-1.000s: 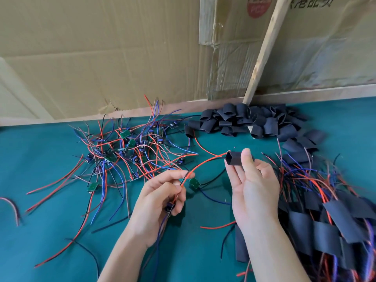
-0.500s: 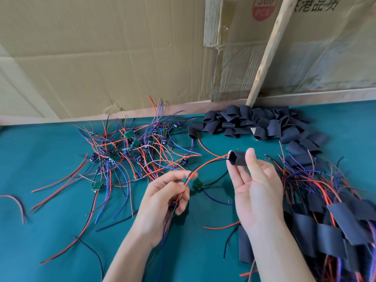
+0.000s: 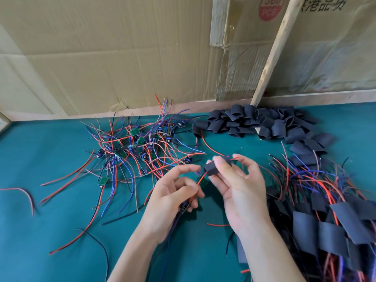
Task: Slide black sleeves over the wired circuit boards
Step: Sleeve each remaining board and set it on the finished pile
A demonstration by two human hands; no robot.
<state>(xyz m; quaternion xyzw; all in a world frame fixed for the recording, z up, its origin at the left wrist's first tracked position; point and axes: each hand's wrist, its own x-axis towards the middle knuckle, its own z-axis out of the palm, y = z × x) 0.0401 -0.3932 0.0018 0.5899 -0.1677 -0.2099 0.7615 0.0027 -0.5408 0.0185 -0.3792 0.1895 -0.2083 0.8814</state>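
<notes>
Black sleeve (image 3: 211, 167) pinched by right hand (image 3: 240, 192) | left hand (image 3: 173, 198) grips wired board (image 3: 203, 181)

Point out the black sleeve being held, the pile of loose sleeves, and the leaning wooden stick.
Held black sleeve (image 3: 211, 167), head view, its flat side.
Pile of loose sleeves (image 3: 256, 123), head view, pile centre.
Wooden stick (image 3: 273, 47), head view, mid-shaft.

Red stamp (image 3: 269, 8) on the cardboard is cut by the top edge; only "360 PCS" reads. Sleeved boards pile (image 3: 333, 226) runs off the right and bottom edges. Board (image 3: 204, 182) between the hands is blurred and mostly covered by fingers. Both forearms leave the frame at bottom. Components on the loose boards (image 3: 134, 147) are too small to identify.
</notes>
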